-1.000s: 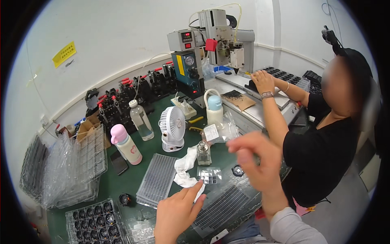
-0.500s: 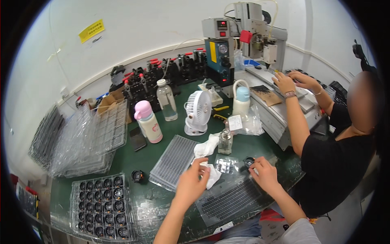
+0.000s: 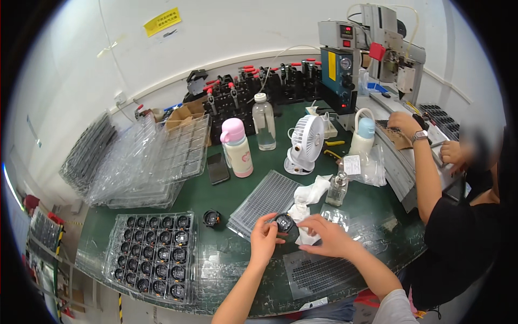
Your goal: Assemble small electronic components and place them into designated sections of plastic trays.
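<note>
A round black plastic part (image 3: 283, 222) is gripped at its left edge by the fingers of my left hand (image 3: 264, 240), held up over the middle of the table. To its right is my right hand (image 3: 330, 237), its thumb and fingers apart and pointing toward the part. Behind and under the hands lie a crumpled white cloth (image 3: 313, 192) and a small clear plastic sheet (image 3: 334, 214). A similar black part (image 3: 211, 218) stands alone left of my left hand. Beside it, a clear tray (image 3: 152, 254) carries rows of such parts.
Perforated sheets (image 3: 270, 200) lie beyond my hands, another sheet (image 3: 318, 274) nearer me. A glass bottle (image 3: 338, 189), white fan (image 3: 305, 144), pink-lidded flask (image 3: 237, 148) and phone (image 3: 218, 168) stand or lie behind. Stacked clear trays (image 3: 145, 167) fill the left; a co-worker's arm (image 3: 426, 173) is right.
The black part has passed from my right hand to my left. My right hand has let go and opened. The view has swung left, and the co-worker's hands have shifted.
</note>
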A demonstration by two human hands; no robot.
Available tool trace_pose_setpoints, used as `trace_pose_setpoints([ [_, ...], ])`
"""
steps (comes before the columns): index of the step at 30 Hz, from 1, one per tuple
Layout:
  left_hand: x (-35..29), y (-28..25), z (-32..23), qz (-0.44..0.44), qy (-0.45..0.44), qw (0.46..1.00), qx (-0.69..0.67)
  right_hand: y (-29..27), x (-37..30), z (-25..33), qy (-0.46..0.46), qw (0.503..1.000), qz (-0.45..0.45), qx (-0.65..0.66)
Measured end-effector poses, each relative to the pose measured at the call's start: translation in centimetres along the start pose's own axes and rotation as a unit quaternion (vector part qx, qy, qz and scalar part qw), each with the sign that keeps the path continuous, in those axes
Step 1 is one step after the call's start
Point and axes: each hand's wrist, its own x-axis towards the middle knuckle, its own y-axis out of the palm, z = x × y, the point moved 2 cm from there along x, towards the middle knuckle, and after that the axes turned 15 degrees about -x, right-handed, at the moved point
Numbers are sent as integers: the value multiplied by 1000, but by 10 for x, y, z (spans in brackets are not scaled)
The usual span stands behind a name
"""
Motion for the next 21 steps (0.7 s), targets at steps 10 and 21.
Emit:
trace_pose_setpoints([
  [10,4,-1,6,-7,-72,997,-42,10,-22,-16,-89,962,254,-50],
  [21,2,4,6,-9,-93,992,-87,14,-27,-12,-64,968,235,-58],
])
